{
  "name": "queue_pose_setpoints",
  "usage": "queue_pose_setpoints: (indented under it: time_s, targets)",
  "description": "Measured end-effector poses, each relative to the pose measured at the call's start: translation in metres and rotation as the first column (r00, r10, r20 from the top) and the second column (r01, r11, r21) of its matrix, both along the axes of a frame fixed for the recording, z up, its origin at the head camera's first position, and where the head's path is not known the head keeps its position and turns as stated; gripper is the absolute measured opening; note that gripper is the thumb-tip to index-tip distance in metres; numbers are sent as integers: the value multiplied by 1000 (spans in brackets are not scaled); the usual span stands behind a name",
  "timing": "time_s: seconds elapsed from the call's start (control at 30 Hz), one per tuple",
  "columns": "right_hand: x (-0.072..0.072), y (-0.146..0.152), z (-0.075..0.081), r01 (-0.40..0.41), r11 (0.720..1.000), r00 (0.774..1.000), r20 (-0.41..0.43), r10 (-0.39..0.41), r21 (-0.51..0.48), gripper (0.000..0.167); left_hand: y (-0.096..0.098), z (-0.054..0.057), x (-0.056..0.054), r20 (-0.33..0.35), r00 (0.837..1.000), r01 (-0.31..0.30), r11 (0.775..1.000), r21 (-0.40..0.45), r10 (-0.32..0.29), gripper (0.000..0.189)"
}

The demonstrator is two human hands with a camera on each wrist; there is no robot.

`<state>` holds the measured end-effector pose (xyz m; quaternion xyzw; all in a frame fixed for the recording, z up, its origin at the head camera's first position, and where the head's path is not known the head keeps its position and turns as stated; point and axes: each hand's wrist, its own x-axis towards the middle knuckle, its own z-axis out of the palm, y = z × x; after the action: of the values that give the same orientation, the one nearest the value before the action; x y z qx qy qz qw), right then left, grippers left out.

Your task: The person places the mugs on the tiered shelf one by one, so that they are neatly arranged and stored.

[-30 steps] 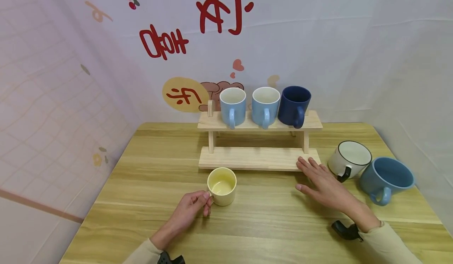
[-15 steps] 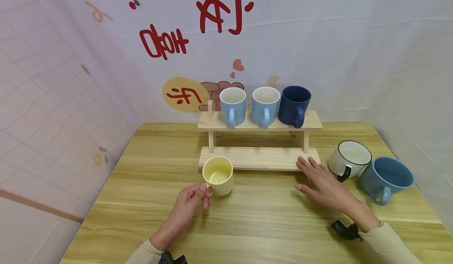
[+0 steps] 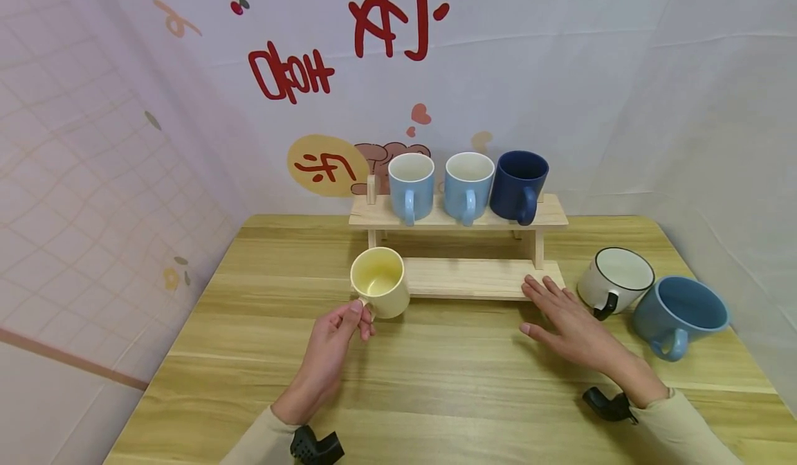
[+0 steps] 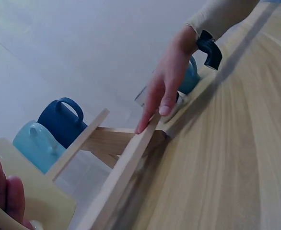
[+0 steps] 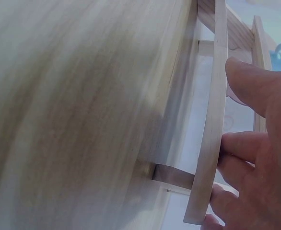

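My left hand [image 3: 333, 340] pinches the handle of a yellow mug [image 3: 389, 299], which is raised and tilted at the left end of the lower shelf. In the left wrist view the pale yellow mug [image 4: 35, 191] fills the lower left corner, with fingers curled at its handle. A two-tier wooden rack [image 3: 467, 278] stands at the middle back of the table. Resting on the right end of its lower board is my right hand [image 3: 573, 326], fingers spread and fairly straight. From the right wrist, the fingertips show right at the edge of the board [image 5: 212, 124].
On the upper shelf stand two light blue mugs [image 3: 411, 192] and a dark blue mug [image 3: 515, 188]. Right of the rack are a white mug with a black rim [image 3: 607, 288] and a larger blue mug [image 3: 672, 320]. A printed cloth [image 3: 529, 70] hangs behind the table.
The yellow mug has risen off the table and moved forward to the lower shelf's left end, my left hand holding its handle throughout. My right hand has stayed in place.
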<state>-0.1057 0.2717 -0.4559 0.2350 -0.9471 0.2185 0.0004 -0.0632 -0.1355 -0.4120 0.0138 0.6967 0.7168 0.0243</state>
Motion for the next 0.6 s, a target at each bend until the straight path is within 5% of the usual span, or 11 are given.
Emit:
queue_pose_setpoints:
  time_s: [0.6]
  targets:
    - [1,-1,1,1,1000,1000,-4,-1,-3,73,21,8,-20,-56,997,-47,993,110,54,44]
